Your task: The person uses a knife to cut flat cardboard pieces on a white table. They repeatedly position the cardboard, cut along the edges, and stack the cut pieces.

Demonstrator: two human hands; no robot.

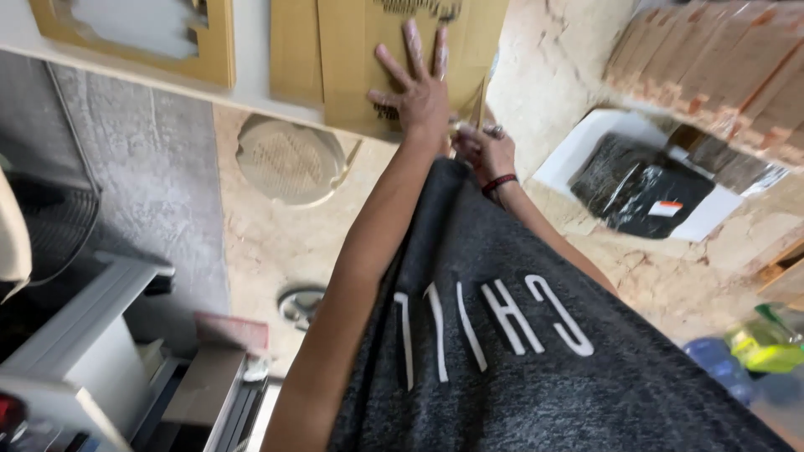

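My left hand (419, 88) lies flat with its fingers spread on a brown cardboard sheet (352, 59) that stands against the wall. My right hand (486, 149), with a red band on the wrist, is curled just right of it at the sheet's lower right edge. It seems to grip a thin blade-like tool (480, 100) that points up along that edge; the tool is mostly hidden. My dark grey shirt with white letters (519, 335) fills the lower middle of the view.
A round cardboard cut-out (289, 159) lies on the beige stone floor. A cardboard frame with a cut opening (213, 50) is at the top left. A white tray with black wrapped packs (645, 180) and stacked brown boxes (729, 59) sit right. White shelving (75, 335) stands lower left.
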